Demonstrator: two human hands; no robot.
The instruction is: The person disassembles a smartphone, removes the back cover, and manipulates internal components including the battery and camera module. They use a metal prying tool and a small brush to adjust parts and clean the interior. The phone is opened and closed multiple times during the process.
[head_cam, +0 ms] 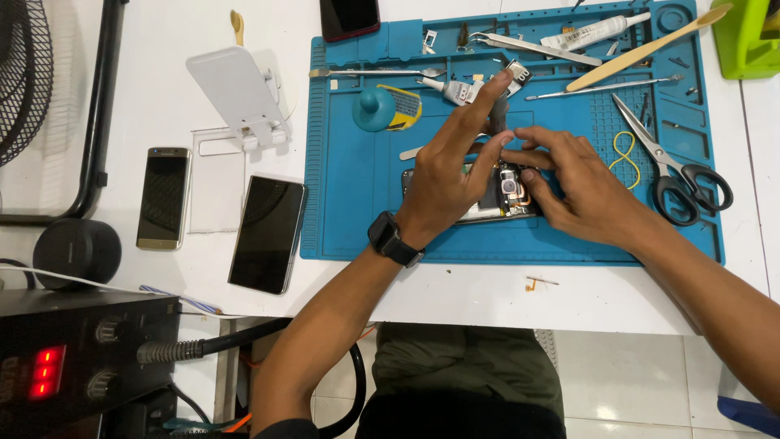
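Note:
An opened phone (pixel 510 195) with its inner parts and camera showing lies on the blue work mat (pixel 357 187). My left hand (pixel 451 167), with a black watch on the wrist, pinches a small dark grey strip (pixel 497 114) just above the phone, index finger stretched out toward the back. My right hand (pixel 581 187) comes in from the right, thumb resting on the phone's inside and fingertips meeting my left fingers over its top edge. Most of the phone is hidden under both hands.
On the mat lie scissors (pixel 686 183), tweezers (pixel 601 85), a wooden stick (pixel 646 49), glue tubes (pixel 593 32), a teal suction cup (pixel 374 110) and a yellow rubber band (pixel 624 154). Left of it are a white stand (pixel 236 93), a gold phone (pixel 162 197), a black phone (pixel 268 233) and a heat station (pixel 73 358).

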